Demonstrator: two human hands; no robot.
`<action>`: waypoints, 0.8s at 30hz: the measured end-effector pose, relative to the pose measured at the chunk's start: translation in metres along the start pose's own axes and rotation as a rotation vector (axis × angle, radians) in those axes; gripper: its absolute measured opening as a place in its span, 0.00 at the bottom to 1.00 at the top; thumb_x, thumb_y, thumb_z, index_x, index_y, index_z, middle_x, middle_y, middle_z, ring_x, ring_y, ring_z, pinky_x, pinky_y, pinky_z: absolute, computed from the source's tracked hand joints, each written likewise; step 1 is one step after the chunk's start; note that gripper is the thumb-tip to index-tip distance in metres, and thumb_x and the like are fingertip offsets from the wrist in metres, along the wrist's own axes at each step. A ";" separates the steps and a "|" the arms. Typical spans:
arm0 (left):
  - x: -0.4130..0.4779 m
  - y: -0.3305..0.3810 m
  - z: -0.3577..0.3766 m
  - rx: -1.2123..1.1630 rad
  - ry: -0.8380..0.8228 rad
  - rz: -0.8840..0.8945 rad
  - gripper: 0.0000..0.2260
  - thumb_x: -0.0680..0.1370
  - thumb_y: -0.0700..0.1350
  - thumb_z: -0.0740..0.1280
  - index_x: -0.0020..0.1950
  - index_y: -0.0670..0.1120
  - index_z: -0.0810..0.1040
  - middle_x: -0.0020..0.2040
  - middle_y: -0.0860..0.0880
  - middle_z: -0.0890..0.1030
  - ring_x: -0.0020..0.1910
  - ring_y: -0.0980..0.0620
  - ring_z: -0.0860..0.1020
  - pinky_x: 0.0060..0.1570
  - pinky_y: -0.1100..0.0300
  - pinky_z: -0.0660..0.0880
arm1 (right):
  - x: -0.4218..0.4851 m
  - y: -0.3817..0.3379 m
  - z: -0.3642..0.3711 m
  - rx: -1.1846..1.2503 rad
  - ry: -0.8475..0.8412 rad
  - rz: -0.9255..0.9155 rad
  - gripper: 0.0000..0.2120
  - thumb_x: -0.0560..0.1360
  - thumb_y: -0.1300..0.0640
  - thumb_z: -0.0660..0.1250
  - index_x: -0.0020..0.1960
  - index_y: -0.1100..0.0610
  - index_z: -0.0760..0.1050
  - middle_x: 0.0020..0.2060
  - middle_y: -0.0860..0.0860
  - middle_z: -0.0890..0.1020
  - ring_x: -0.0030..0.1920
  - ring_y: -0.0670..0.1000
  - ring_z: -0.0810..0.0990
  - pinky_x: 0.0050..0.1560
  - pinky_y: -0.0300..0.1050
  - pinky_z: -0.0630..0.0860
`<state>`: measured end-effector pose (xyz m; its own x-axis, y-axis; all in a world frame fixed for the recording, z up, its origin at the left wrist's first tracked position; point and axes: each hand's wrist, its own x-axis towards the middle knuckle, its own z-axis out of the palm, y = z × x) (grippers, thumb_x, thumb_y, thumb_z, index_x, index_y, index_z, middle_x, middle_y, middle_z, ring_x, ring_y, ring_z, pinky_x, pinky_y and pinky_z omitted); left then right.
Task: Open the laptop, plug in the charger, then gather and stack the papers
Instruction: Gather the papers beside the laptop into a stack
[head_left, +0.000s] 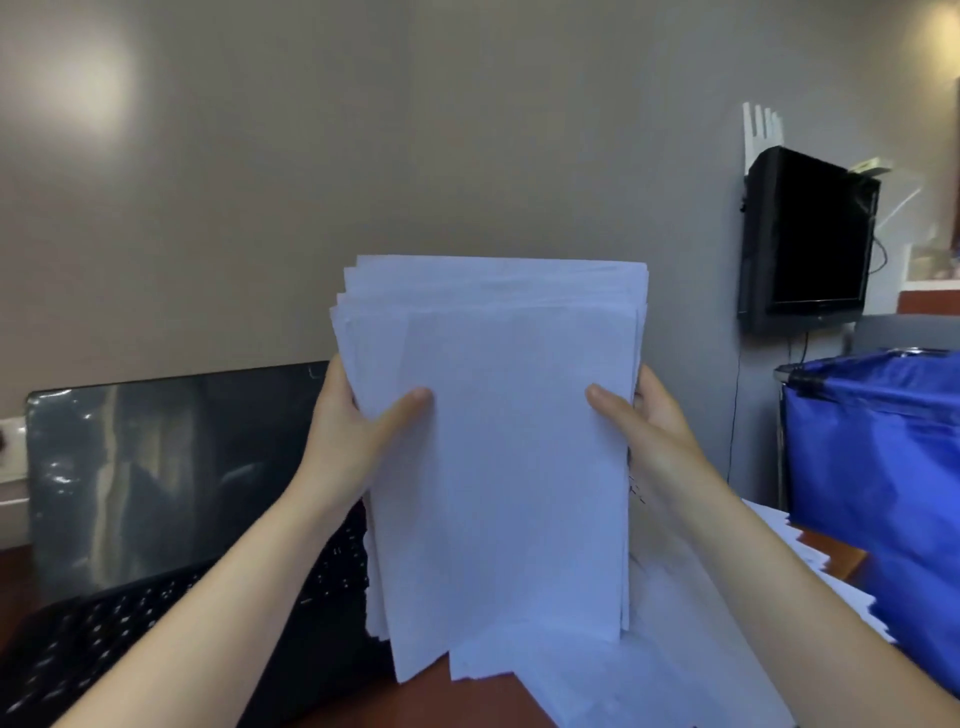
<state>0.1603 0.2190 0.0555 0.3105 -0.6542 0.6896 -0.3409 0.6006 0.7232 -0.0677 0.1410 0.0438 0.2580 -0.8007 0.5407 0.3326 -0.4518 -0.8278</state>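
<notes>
I hold a sheaf of white papers (493, 447) upright in front of me, its lower edge down at the desk. My left hand (358, 421) grips its left edge, thumb across the front sheet. My right hand (639, 421) grips the right edge the same way. The top edges of the sheets are staggered. An open black laptop (171, 483) stands at the left, its dark screen facing me and its keyboard low at the left, partly behind my left forearm. More loose white sheets (649, 665) lie on the desk beneath and to the right. No charger is in view.
A reddish-brown desk (467, 701) shows at the bottom. A blue bag (878, 467) stands at the right beside the sheets. A black monitor (810, 239) hangs on the grey wall at upper right. A wall socket (10, 447) sits at the far left.
</notes>
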 end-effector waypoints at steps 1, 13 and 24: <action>0.003 0.005 0.002 0.009 -0.010 0.002 0.22 0.68 0.49 0.72 0.60 0.59 0.72 0.56 0.61 0.79 0.53 0.64 0.79 0.46 0.66 0.75 | 0.002 -0.004 0.000 -0.007 -0.010 -0.007 0.25 0.68 0.54 0.73 0.63 0.53 0.71 0.56 0.50 0.82 0.53 0.51 0.83 0.47 0.45 0.80; 0.019 0.030 0.011 -0.081 0.033 -0.034 0.23 0.69 0.55 0.73 0.61 0.52 0.72 0.54 0.57 0.81 0.51 0.60 0.81 0.41 0.70 0.76 | 0.013 -0.029 0.012 -0.131 -0.034 -0.115 0.12 0.76 0.63 0.67 0.57 0.51 0.74 0.51 0.46 0.83 0.48 0.45 0.83 0.41 0.38 0.79; 0.057 0.063 0.018 -0.100 0.153 -0.461 0.23 0.73 0.65 0.62 0.62 0.53 0.72 0.56 0.56 0.74 0.51 0.51 0.75 0.57 0.54 0.70 | 0.051 -0.063 0.042 -0.020 0.330 0.012 0.23 0.70 0.42 0.66 0.38 0.50 0.52 0.38 0.52 0.58 0.42 0.54 0.56 0.45 0.48 0.54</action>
<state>0.1403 0.2116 0.1399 0.5378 -0.7918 0.2895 -0.0535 0.3106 0.9490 -0.0374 0.1454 0.1296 -0.0467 -0.8890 0.4556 0.3123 -0.4462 -0.8386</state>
